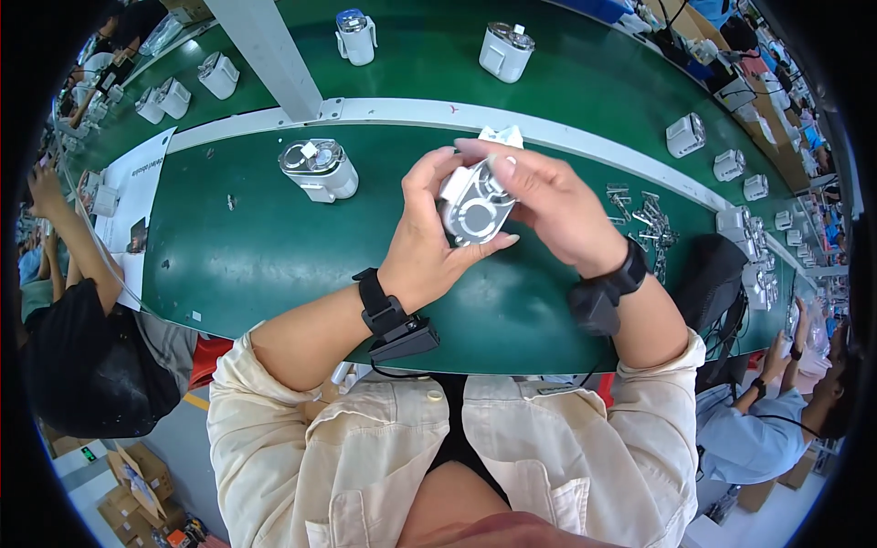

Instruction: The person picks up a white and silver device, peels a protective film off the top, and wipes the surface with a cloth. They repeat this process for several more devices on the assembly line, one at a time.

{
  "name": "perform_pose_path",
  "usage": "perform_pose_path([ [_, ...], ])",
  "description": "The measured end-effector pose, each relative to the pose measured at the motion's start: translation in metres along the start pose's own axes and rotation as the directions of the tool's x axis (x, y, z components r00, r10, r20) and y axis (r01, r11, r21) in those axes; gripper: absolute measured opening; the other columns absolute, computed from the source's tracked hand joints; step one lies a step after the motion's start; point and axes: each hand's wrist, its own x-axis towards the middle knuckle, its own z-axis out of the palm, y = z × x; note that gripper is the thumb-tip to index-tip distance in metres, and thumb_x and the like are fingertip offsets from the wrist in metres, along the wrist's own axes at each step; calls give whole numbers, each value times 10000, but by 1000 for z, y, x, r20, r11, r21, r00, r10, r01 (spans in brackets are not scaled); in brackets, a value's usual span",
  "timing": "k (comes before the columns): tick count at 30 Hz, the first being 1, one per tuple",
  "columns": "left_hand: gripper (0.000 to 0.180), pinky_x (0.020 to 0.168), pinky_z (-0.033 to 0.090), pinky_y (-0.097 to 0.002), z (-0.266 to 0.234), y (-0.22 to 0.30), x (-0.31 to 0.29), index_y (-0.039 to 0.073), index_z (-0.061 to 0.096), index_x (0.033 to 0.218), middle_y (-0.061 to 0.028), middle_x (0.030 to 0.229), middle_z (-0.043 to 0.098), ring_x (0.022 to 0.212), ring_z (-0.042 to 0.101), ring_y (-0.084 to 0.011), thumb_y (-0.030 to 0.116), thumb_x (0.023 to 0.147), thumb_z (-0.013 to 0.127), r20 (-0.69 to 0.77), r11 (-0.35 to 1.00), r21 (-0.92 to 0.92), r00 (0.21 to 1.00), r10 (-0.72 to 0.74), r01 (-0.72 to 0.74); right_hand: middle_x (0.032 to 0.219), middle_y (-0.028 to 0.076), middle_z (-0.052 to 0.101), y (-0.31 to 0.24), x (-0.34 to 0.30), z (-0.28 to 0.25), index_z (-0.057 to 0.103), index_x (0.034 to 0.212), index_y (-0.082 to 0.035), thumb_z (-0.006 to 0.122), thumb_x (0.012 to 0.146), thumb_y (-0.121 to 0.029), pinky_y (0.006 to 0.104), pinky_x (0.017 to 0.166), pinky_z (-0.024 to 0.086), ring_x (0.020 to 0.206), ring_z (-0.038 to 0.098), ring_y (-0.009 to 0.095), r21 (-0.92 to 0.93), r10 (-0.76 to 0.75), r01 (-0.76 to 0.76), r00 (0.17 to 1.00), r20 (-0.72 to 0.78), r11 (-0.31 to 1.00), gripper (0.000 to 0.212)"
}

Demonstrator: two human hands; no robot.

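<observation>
Over the middle of the green work table, my left hand is closed round a white oval device with a grey top face and a round ring on it. My right hand grips the same device from its far right side, the thumb lying over a round part at the upper end. Its fingers are partly hidden behind the device. Just beyond my hands a white object shows in part; its kind I cannot make out. A similar white device stands apart to the left.
Small clear and metallic pieces lie on the right. Beside them rests a black padded item. A white rail and post border the far surface, where several similar devices stand. Other people work at both sides.
</observation>
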Motion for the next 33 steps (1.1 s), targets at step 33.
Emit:
perform_pose_path([
  [33,979,1035,384,-395,-11,18,7,-21,196,1443,-220,1404,339,1277,420,-306,237,740,826,94,908,-344,971,-221,240,1172,77,632,-45,41,-55,573,1245,7,751,734,22,299,897,496,1022,612,164,-209,-10,85,942,335,974,542],
])
